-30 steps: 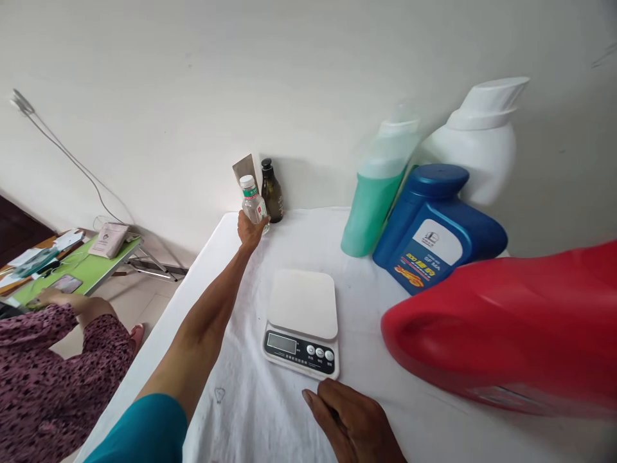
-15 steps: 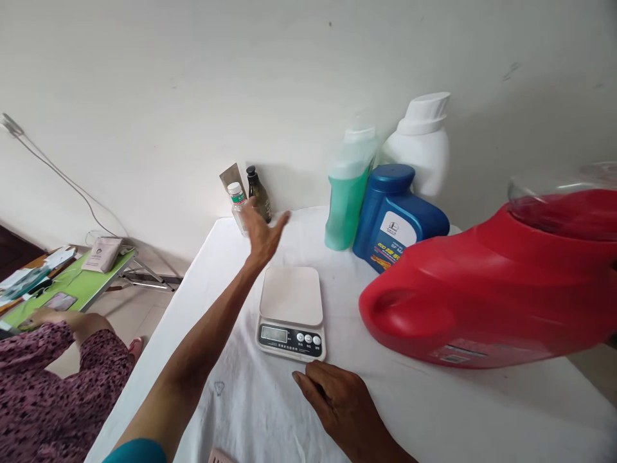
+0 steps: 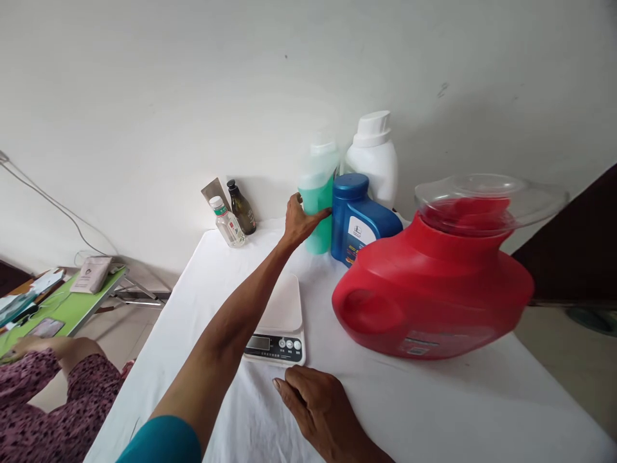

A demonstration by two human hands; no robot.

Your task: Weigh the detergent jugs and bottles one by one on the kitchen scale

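My left hand (image 3: 299, 224) reaches across the table to a clear bottle of green liquid (image 3: 315, 241). Its thumb is on the bottle's right side and its fingers are on the left, closed round the lower half. The bottle stands upright, its top blurred. Below my left forearm, partly covered by it, lies a white kitchen scale (image 3: 288, 305) with a bare plate. My right hand (image 3: 321, 405) rests on the cloth just in front of the scale, fingers curled in, with nothing visible in them. Right of the green bottle stands a blue jug (image 3: 378, 222).
A large red jug (image 3: 434, 289) with a clear lid (image 3: 535, 193) stands at right, before a white bottle (image 3: 373, 161). At back left are a small clear bottle (image 3: 230, 228), a dark pump bottle (image 3: 243, 209) and a grey tube (image 3: 214, 190). A person (image 3: 72, 411) sits by a green table (image 3: 81, 305).
My left hand has moved right, from near the small bottles to the green bottle, and closed round it. My right hand stays by the scale. The view has turned right.
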